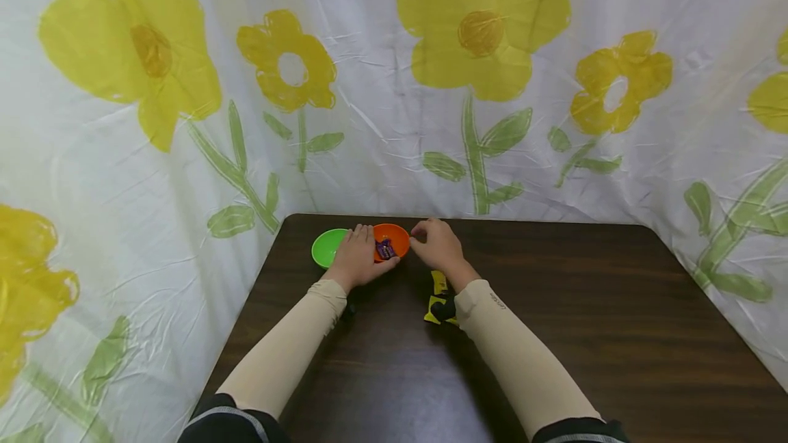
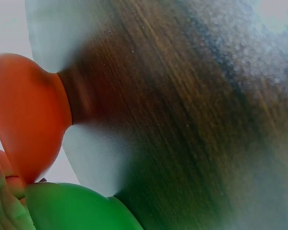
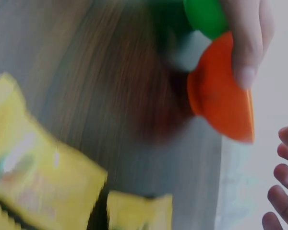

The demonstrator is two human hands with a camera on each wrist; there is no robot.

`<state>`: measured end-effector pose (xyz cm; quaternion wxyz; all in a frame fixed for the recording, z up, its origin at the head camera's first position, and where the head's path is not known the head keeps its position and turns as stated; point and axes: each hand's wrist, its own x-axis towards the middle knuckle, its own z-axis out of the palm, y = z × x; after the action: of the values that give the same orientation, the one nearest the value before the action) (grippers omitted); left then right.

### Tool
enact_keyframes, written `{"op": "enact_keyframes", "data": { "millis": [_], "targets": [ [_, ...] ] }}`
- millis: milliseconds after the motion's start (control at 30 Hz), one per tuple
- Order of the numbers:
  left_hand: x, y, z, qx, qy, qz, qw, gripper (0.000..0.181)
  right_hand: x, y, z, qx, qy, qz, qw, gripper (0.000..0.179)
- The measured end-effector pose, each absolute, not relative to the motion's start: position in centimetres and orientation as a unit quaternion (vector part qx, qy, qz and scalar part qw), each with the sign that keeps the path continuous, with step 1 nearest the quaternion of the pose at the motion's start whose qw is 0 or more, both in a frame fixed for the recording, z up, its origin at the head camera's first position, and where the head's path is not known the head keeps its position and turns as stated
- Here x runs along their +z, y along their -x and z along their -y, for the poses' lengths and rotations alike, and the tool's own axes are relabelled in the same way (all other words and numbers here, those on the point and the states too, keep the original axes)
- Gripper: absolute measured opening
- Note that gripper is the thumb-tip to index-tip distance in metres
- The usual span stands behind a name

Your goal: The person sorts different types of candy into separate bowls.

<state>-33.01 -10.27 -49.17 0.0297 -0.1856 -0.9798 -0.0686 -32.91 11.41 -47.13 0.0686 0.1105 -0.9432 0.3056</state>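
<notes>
A green bowl (image 1: 326,247) and an orange bowl (image 1: 401,240) stand side by side near the table's far edge. Over their neighbouring rims rests my left hand (image 1: 359,256), fingers straight and pointing away, the thumb lying across the near rim of the orange bowl. A purple-wrapped candy (image 1: 386,249) shows inside that bowl beside these fingers. Just right of the orange bowl is my right hand (image 1: 438,245), its fingers loosely bent and apart, with nothing between them in the right wrist view. The left fingers are partly hidden behind the bowls in the left wrist view.
Yellow wrapped packets (image 1: 434,307) lie on the dark wooden table (image 1: 585,306) beneath my right wrist, partly covered by it. A white curtain (image 1: 375,122) with yellow flowers hangs right behind the table's far edge.
</notes>
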Motion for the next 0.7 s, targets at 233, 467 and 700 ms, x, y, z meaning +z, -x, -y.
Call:
{"op": "enact_keyframes", "data": {
  "millis": [233,467,700],
  "targets": [
    [-49.5,33.3,10.3,-0.072,0.182,0.980,0.025,0.109,-47.6,32.7,-14.1,0.304,-0.115,0.945,0.041,0.024],
    [-49.3,33.2,10.1,-0.065,0.178,0.982,0.020,0.110,-47.0,32.0,-15.9,0.290,-0.138,0.947,0.014,0.026],
    [-49.8,33.4,10.2,-0.060,0.176,0.982,0.019,0.111,-47.3,31.9,-17.5,0.294,-0.186,0.938,-0.009,0.021]
  ]
}}
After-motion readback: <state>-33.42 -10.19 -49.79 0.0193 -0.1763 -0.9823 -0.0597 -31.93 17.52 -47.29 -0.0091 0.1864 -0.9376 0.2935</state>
